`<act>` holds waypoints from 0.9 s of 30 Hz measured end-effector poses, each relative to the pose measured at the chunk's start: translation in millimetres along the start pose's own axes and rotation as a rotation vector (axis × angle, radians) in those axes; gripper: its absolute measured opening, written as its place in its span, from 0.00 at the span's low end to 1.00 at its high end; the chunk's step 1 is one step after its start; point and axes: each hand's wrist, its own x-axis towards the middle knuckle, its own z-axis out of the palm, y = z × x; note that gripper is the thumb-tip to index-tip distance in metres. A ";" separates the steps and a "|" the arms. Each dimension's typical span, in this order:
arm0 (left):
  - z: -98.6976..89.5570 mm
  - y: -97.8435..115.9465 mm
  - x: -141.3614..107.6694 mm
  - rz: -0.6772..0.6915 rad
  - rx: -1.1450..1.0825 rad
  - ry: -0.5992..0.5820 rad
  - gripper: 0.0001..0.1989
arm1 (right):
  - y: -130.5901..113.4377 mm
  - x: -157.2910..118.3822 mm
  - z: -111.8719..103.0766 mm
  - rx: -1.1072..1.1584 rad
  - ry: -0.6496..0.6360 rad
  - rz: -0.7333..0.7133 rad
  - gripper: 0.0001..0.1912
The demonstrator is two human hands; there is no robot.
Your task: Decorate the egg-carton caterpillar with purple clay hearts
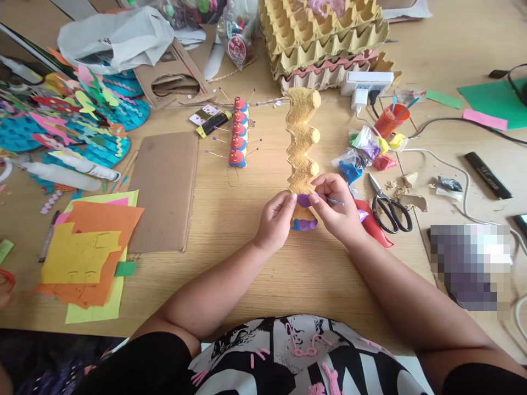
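Note:
A yellow egg-carton strip (pixel 302 137) with several cone-shaped bumps stretches away from me above the table. Purple clay (pixel 304 200) covers part of its near end, with blue and purple clay (pixel 303 224) at the bottom edge. My left hand (pixel 276 219) pinches the strip's left side, thumb at the purple clay. On the right side, my right hand (pixel 338 208) presses its thumb on the purple clay, and a thin blue tool (pixel 335 202) sticks out between its fingers. A painted red and blue carton strip (pixel 239 131) with purple-tipped sticks stands to the left.
Black-handled scissors (pixel 391 206), bagged clay (pixel 362 151) and an orange cup (pixel 391 120) lie or stand at the right. Stacked egg trays (pixel 325 44) and a power strip (pixel 368 81) are at the back. Cardboard (pixel 164 192) and colored paper (pixel 88 247) lie left.

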 end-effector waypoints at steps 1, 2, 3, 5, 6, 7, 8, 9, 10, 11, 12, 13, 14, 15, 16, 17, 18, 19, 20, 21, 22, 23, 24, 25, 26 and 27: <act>0.3 -2.3 0.1 -0.014 -0.026 0.012 0.25 | -0.1 -0.5 -0.3 -0.009 -0.011 -0.005 0.20; 0.5 -4.4 0.3 -0.028 -0.041 0.021 0.25 | 0.2 -0.9 -0.8 -0.013 -0.022 -0.007 0.20; 0.7 -6.0 0.4 -0.041 -0.050 0.028 0.25 | 0.9 -1.3 -1.2 -0.016 -0.031 -0.005 0.20; 1.1 -7.9 0.7 -0.065 -0.065 0.029 0.25 | 3.4 -1.9 -2.1 -0.027 -0.037 0.005 0.21; 1.3 -8.3 0.7 -0.073 -0.077 0.024 0.25 | 4.9 -2.2 -2.4 -0.034 -0.036 0.005 0.21; 1.5 -8.4 0.8 -0.078 -0.091 0.018 0.25 | 6.4 -2.4 -2.7 -0.038 -0.034 -0.002 0.21; 1.8 -8.3 0.8 -0.081 -0.103 0.012 0.25 | 7.6 -2.7 -2.9 -0.040 -0.033 -0.011 0.20; 2.0 -7.9 0.7 -0.082 -0.108 0.010 0.25 | 8.3 -2.9 -3.1 -0.041 -0.034 -0.019 0.19; 2.3 -7.3 0.6 -0.080 -0.104 0.012 0.25 | 8.2 -3.2 -3.2 -0.045 -0.036 -0.021 0.18; 2.4 -6.4 0.5 -0.075 -0.093 0.019 0.25 | 7.5 -3.6 -3.3 -0.050 -0.039 -0.018 0.18; 2.4 -5.2 0.3 -0.067 -0.079 0.028 0.25 | 6.3 -4.0 -3.4 -0.057 -0.040 -0.010 0.18; 2.2 -3.8 0.1 -0.057 -0.064 0.035 0.25 | 4.7 -4.5 -3.4 -0.066 -0.039 -0.001 0.19; 1.9 -2.3 0.0 -0.046 -0.051 0.038 0.25 | 3.3 -5.0 -3.4 -0.077 -0.037 0.006 0.19; 1.5 -0.9 -0.1 -0.035 -0.039 0.038 0.25 | 2.3 -5.3 -3.3 -0.086 -0.031 0.011 0.20; 0.9 0.3 -0.1 -0.025 -0.028 0.034 0.26 | 2.0 -5.4 -3.1 -0.087 -0.026 0.015 0.20; 0.4 1.0 0.0 -0.018 -0.017 0.029 0.26 | 2.7 -5.1 -2.9 -0.075 -0.021 0.020 0.21; 0.0 1.1 0.3 -0.012 -0.010 0.025 0.26 | 4.2 -4.5 -2.6 -0.045 -0.012 0.024 0.21; -0.2 0.8 0.7 -0.011 -0.012 0.023 0.25 | 6.5 -3.3 -2.3 0.004 -0.002 0.037 0.21; -0.2 0.0 1.3 -0.015 -0.026 0.026 0.25 | 9.2 -1.8 -1.9 0.072 0.024 0.046 0.21; 0.1 -1.0 2.0 -0.025 -0.051 0.029 0.25 | 12.0 0.1 -1.5 0.152 0.071 0.065 0.20; 0.6 -1.9 2.9 -0.041 -0.087 0.031 0.25 | 14.5 2.1 -1.2 0.226 0.111 0.126 0.19; 1.2 -2.5 3.9 -0.061 -0.128 0.029 0.25 | 16.4 4.1 -1.0 0.285 0.130 0.193 0.20; 2.0 -2.5 5.0 -0.085 -0.166 0.020 0.25 | 17.6 5.8 -0.9 0.335 0.122 0.269 0.21; 2.7 -1.9 6.2 -0.110 -0.200 0.007 0.25 | 18.1 7.2 -1.1 0.377 0.101 0.341 0.22; 3.4 -0.8 7.3 -0.138 -0.228 -0.007 0.26 | 18.1 8.1 -1.5 0.414 0.070 0.400 0.23; 4.0 0.9 8.4 -0.166 -0.255 -0.021 0.27 | 17.8 8.5 -2.1 0.448 0.035 0.447 0.24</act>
